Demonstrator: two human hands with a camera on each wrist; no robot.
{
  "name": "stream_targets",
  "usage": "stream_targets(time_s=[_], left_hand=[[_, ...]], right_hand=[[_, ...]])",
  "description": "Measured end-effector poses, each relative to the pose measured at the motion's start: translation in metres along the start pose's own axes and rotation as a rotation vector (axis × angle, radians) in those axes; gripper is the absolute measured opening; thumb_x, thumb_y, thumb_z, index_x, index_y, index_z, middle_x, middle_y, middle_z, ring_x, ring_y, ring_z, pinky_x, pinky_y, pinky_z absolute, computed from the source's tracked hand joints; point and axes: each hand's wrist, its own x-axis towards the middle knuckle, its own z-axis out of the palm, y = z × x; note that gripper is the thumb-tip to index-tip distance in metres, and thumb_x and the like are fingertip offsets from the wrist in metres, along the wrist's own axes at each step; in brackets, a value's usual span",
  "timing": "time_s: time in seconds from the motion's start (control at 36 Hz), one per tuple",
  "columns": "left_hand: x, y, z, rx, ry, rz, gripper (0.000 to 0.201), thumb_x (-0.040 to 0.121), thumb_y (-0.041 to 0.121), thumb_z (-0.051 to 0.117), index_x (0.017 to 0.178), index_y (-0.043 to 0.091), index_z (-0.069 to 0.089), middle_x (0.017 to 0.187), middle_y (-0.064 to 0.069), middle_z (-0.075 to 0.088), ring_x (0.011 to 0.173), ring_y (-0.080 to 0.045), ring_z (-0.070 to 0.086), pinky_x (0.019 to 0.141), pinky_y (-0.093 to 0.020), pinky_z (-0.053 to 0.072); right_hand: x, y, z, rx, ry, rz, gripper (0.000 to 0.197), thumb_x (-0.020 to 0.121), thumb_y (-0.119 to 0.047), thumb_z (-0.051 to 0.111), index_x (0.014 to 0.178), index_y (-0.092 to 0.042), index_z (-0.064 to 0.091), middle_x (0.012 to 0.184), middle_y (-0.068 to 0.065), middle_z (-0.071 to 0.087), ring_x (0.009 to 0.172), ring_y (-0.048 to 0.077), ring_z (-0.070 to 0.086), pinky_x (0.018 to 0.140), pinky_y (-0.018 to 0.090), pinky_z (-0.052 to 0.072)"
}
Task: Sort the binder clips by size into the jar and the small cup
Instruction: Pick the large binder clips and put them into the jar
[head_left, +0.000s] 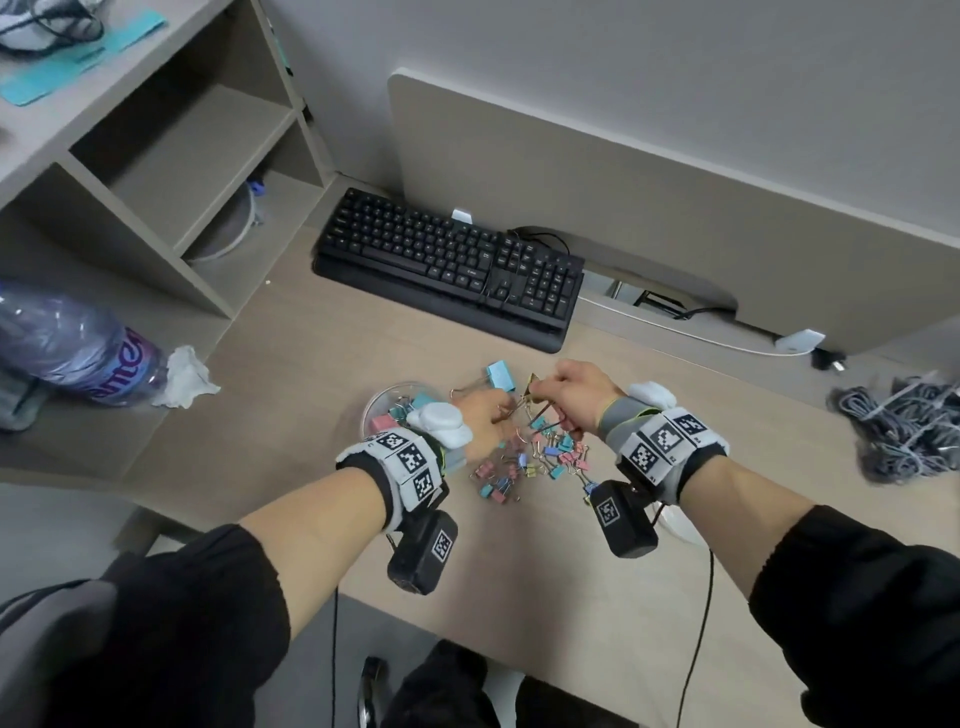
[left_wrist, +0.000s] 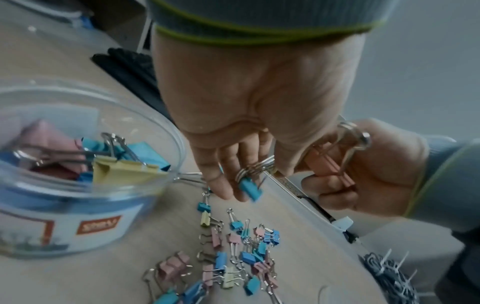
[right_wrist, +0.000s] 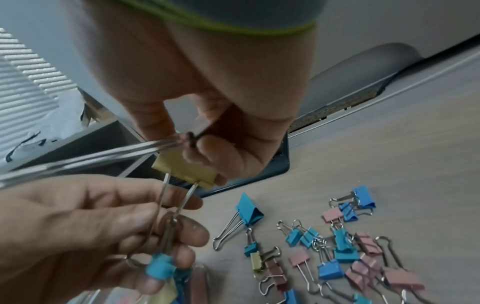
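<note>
Both hands meet above a pile of small pastel binder clips (head_left: 535, 462) on the desk. My left hand (head_left: 493, 415) pinches a small blue clip (left_wrist: 250, 188) whose wire loops are tangled with other handles. My right hand (head_left: 550, 395) grips a yellow clip (right_wrist: 187, 170) together with a larger pink clip (left_wrist: 327, 162). The yellow clip's wire handles run down into the left hand's fingers (right_wrist: 182, 232). A clear jar (head_left: 382, 410) holding several large clips stands just left of the left hand. A pale rim (head_left: 680, 527), perhaps the small cup, shows under the right wrist.
One large blue clip (head_left: 501, 375) lies behind the hands. A black keyboard (head_left: 452, 260) sits at the back, a plastic bottle (head_left: 67, 348) and crumpled tissue (head_left: 187, 376) to the left, a bundle of grey cables (head_left: 904, 426) to the right. A shelf unit fills the back left.
</note>
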Motion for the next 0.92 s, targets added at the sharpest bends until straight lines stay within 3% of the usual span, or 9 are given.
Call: stream_targets(time_s=[0.08,0.17,0.31,0.39,0.44,0.5,0.61,0.72,0.92], left_hand=[[0.005,0.007,0.002,-0.048,0.006,0.013,0.017,0.093,0.015,0.061,0.107,0.007,0.067,0.091,-0.003,0.07,0.08,-0.018,0.063,0.067,-0.023,0.047],[0.006,0.011,0.0,-0.116,0.018,0.03,0.016,0.088,0.025,0.07,0.073,0.022,0.063,0.062,0.012,0.057,0.057,-0.004,0.051,0.053,-0.013,0.037],[0.008,0.014,-0.001,-0.24,-0.021,-0.032,0.028,0.083,0.018,0.076,0.066,0.02,0.054,0.04,0.012,0.055,0.035,0.004,0.046,0.042,-0.01,0.034],[0.004,0.013,-0.005,-0.277,0.01,-0.055,0.022,0.082,0.016,0.078,0.073,0.01,0.059,0.052,0.006,0.063,0.043,-0.001,0.056,0.044,-0.015,0.039],[-0.003,0.01,-0.014,-0.255,0.036,-0.089,0.017,0.084,0.011,0.075,0.085,0.005,0.06,0.062,-0.002,0.063,0.038,0.002,0.054,0.039,-0.009,0.038],[-0.009,0.0,-0.026,-0.139,0.051,-0.125,0.019,0.085,0.018,0.075,0.086,0.01,0.057,0.066,-0.003,0.063,0.035,0.002,0.049,0.039,-0.009,0.037],[-0.018,-0.03,-0.059,0.146,0.086,-0.241,0.023,0.081,0.026,0.076,0.087,0.017,0.056,0.079,-0.002,0.065,0.066,-0.017,0.057,0.06,-0.026,0.044],[-0.03,-0.054,-0.081,0.417,0.103,-0.315,0.019,0.086,0.029,0.067,0.094,0.016,0.057,0.088,-0.003,0.063,0.079,-0.026,0.058,0.067,-0.029,0.044],[-0.025,-0.063,-0.072,0.573,0.057,-0.378,0.02,0.088,0.028,0.064,0.099,0.012,0.064,0.088,-0.005,0.062,0.076,-0.025,0.057,0.066,-0.028,0.045]], right_hand=[[-0.005,0.008,-0.005,0.049,-0.011,-0.029,0.022,0.084,-0.028,0.067,0.077,-0.013,0.052,0.054,0.005,0.046,0.041,0.02,0.044,0.045,0.03,0.04],[-0.01,0.014,-0.008,0.059,-0.025,-0.051,0.025,0.087,-0.027,0.067,0.073,-0.016,0.048,0.053,0.004,0.046,0.037,0.016,0.042,0.042,0.025,0.038],[-0.01,0.021,-0.015,0.046,-0.018,-0.099,0.03,0.083,-0.037,0.071,0.071,-0.019,0.05,0.054,0.0,0.05,0.041,0.015,0.045,0.046,0.025,0.04],[-0.01,0.018,-0.016,0.016,-0.013,-0.126,0.033,0.08,-0.041,0.075,0.079,-0.014,0.055,0.056,-0.002,0.053,0.042,0.01,0.048,0.043,0.022,0.043],[-0.006,0.017,-0.015,0.046,-0.03,-0.121,0.032,0.08,-0.034,0.077,0.083,-0.01,0.056,0.059,0.002,0.056,0.042,0.012,0.05,0.042,0.023,0.045],[-0.002,0.012,-0.01,0.064,-0.06,-0.109,0.027,0.081,-0.027,0.077,0.083,-0.009,0.056,0.066,0.011,0.06,0.044,0.017,0.05,0.045,0.028,0.048],[0.006,-0.001,0.004,0.052,-0.056,-0.089,0.016,0.082,-0.008,0.071,0.09,-0.002,0.06,0.068,0.012,0.06,0.046,0.019,0.051,0.04,0.025,0.047],[0.011,-0.011,0.017,0.028,-0.087,-0.098,0.011,0.081,0.0,0.066,0.091,-0.001,0.06,0.063,0.009,0.059,0.047,0.019,0.056,0.04,0.023,0.049],[0.013,-0.021,0.029,0.035,-0.114,-0.127,0.011,0.083,0.001,0.065,0.087,-0.007,0.06,0.064,0.009,0.062,0.044,0.018,0.06,0.042,0.025,0.05]])
